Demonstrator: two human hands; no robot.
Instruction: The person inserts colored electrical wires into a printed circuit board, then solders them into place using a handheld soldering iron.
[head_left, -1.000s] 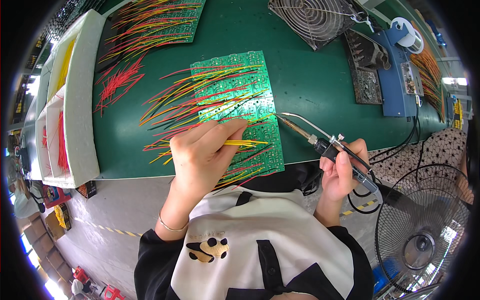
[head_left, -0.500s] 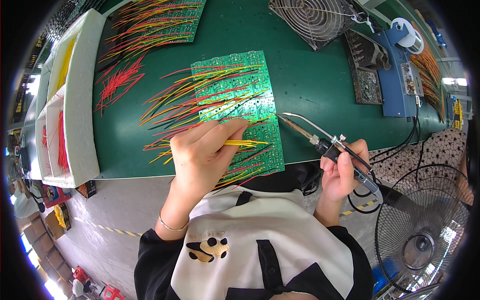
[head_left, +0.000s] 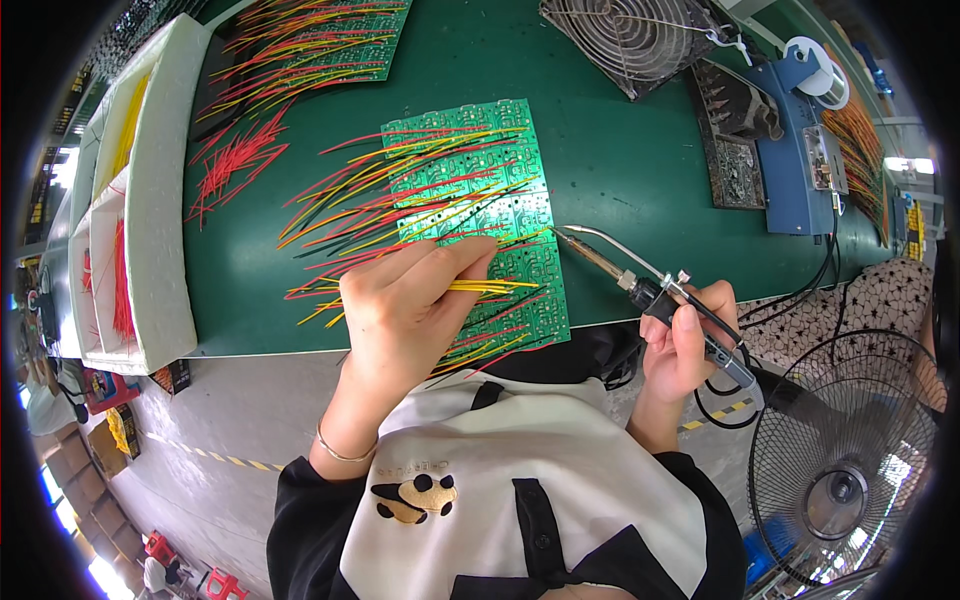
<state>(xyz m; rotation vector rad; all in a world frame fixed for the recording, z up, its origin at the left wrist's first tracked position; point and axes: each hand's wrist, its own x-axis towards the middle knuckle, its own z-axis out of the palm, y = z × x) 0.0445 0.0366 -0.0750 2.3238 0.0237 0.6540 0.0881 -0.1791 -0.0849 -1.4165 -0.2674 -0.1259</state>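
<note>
A green circuit board (head_left: 515, 215) lies on the bench, with rows of red, yellow and black wires (head_left: 350, 215) standing off it toward the left. Over its lower part, my left hand (head_left: 410, 305) is closed round a small bundle of yellow wires (head_left: 495, 286), their ends poking out past the fingers. My right hand (head_left: 690, 345) grips a soldering iron (head_left: 655, 298) with a thin bent metal tube clamped along it. The iron's tip is at the board's right edge, close to a yellow wire end; whether they touch I cannot tell.
A white foam box (head_left: 160, 200) with wires stands at left, beside loose red wires (head_left: 240, 160). Another wired board (head_left: 385, 60) lies at the back. A round-grilled fan (head_left: 625, 40), a blue soldering unit (head_left: 790, 150) and a solder spool (head_left: 815, 72) are at right. A large fan (head_left: 840, 500) stands lower right.
</note>
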